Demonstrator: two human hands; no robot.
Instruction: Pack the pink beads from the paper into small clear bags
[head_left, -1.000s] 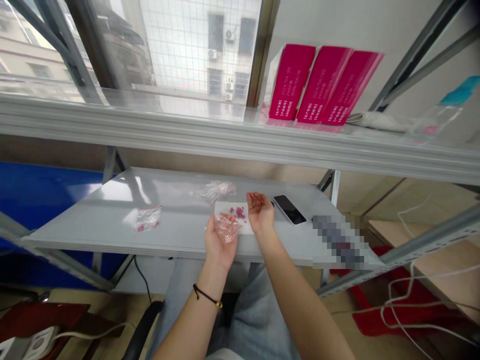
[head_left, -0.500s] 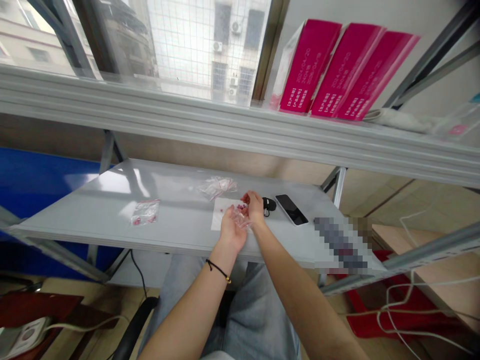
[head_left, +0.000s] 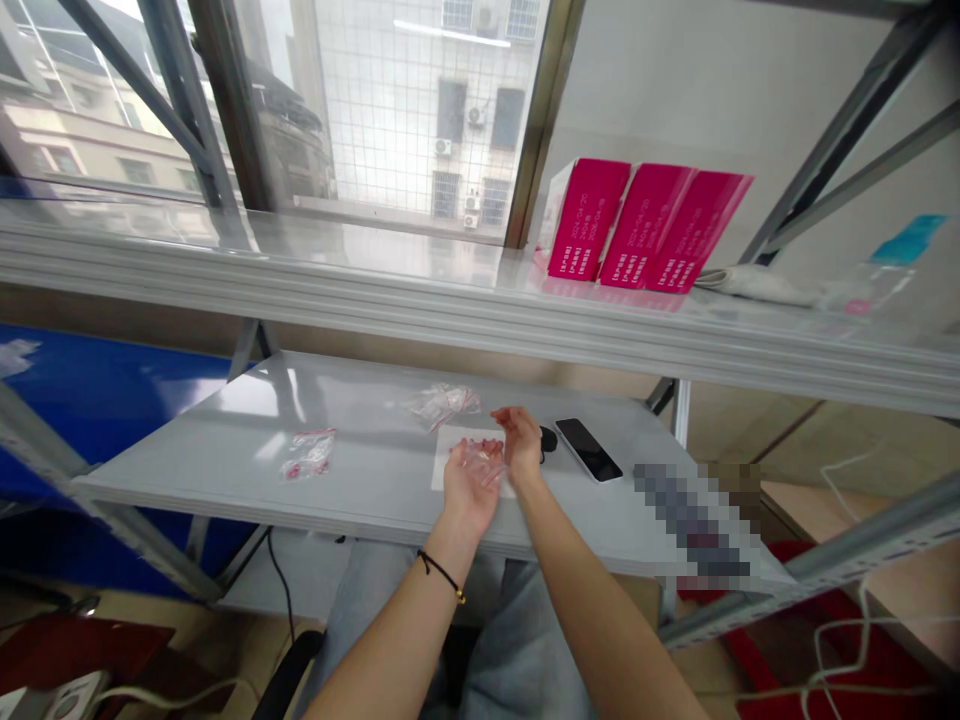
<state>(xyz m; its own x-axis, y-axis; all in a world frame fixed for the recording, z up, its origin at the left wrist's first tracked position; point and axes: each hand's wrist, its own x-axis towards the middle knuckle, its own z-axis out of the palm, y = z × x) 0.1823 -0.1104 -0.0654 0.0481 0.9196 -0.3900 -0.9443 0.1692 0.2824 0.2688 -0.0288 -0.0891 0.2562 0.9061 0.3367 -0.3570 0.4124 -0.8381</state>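
Drawn together from their earlier spread, both hands now meet over a white paper sheet point(head_left: 453, 462) on the grey metal shelf point(head_left: 187, 430). Toward nine o'clock from them lies a small zip bag point(head_left: 309, 455) of pink pieces, and a crumpled clear bag point(head_left: 444, 404) sits at eleven. The left hand point(head_left: 469, 495), palm up and half open, cradles a clear plastic bag point(head_left: 480, 463). The right hand point(head_left: 521, 445), narrowly curled, seems to touch the bag's top edge. A black phone point(head_left: 589, 450) lies at three o'clock.
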